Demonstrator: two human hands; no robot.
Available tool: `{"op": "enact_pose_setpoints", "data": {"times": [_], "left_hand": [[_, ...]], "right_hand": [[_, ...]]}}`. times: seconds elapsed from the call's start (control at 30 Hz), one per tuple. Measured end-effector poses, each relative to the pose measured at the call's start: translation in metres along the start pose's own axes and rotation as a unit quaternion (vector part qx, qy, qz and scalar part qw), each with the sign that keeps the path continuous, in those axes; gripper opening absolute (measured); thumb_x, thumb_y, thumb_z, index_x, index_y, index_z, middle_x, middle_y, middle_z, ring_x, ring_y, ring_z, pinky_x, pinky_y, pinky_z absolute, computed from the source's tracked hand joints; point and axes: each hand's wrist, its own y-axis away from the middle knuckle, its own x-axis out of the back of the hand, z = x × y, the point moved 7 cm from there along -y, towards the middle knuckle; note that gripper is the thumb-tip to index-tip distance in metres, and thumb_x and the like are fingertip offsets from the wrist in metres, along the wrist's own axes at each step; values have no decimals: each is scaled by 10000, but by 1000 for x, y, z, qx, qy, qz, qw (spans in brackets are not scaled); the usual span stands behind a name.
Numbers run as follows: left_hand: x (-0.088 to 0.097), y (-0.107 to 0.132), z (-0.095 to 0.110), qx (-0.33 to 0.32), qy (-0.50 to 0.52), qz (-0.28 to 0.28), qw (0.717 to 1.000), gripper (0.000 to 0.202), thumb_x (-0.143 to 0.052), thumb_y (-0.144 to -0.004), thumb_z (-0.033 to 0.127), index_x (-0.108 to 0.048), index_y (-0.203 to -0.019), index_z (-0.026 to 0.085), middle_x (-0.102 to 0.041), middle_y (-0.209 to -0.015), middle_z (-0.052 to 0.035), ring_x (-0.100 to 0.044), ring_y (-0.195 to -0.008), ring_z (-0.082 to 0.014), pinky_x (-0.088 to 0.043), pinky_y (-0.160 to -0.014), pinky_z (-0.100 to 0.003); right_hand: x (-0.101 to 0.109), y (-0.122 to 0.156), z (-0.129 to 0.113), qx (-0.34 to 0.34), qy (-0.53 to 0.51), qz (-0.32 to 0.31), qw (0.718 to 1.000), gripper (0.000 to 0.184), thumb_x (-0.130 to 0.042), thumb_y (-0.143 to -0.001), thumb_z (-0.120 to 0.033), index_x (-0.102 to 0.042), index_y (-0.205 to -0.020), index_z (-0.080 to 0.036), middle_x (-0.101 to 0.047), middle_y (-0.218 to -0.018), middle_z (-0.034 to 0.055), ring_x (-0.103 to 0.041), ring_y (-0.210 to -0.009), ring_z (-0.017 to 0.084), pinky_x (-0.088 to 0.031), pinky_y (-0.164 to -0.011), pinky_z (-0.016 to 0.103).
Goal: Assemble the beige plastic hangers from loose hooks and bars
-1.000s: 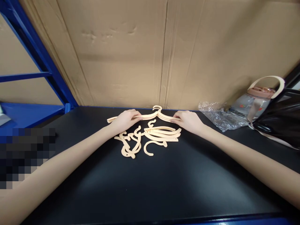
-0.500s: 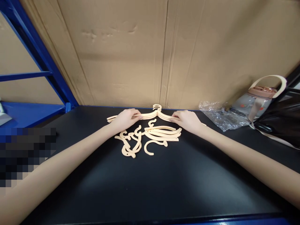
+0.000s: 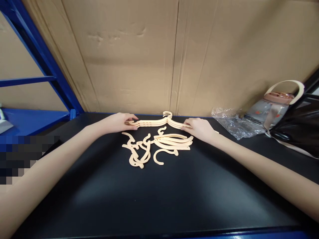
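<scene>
A stack of cream clothes hangers lies at the far side of the black table, their hooks towards the cardboard. My left hand is closed around the stack's left end, thumb in front and fingers behind. At the right arm of the stack, my right hand grips it between thumb and fingers. Nearer to me lie loose hanger pieces: curved arms piled together, a tangle of hooked parts to their left, and a single hook in front.
A crumpled clear plastic bag lies at the right, beside a clear bottle with a handle and a black bag. Blue shelf framing stands at the left. Cardboard rises behind the black table.
My left hand has slid left along the hanger stack to its end, uncovering more of the left arms. My right hand has stayed nearly where it was.
</scene>
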Motion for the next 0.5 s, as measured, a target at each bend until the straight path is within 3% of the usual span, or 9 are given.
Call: {"op": "enact_pose_setpoints", "data": {"times": [0.2, 0.37, 0.5], "left_hand": [[3, 1, 2, 5, -38, 14, 999, 537, -554, -742, 658, -636, -1065, 237, -710, -974, -45, -652, -836, -238, -444, -683, -276], [4, 1, 4, 24, -64, 41, 997, 509, -543, -743, 650, -645, -1019, 234, -710, -965, -50, -647, -826, -248, -421, -637, -277], [3, 1, 6, 24, -84, 47, 995, 499, -515, -762, 639, -646, -1001, 222, -708, -953, -57, -646, -828, -253, -415, -638, -282]], "right_hand": [[6, 3, 10, -10, -4, -32, 999, 285, -562, -892, -482, -644, -997, -230, -703, -888, 23, -648, -778, 205, -372, -573, 252], [2, 17, 48, -21, -37, -42, 998, 367, -566, -866, -506, -640, -1065, -206, -697, -945, 37, -651, -836, 224, -442, -669, 282], [-5, 28, 73, 8, -105, -22, 994, 368, -597, -838, -491, -647, -1052, -195, -671, -1044, 43, -635, -920, 221, -459, -770, 287]]}}
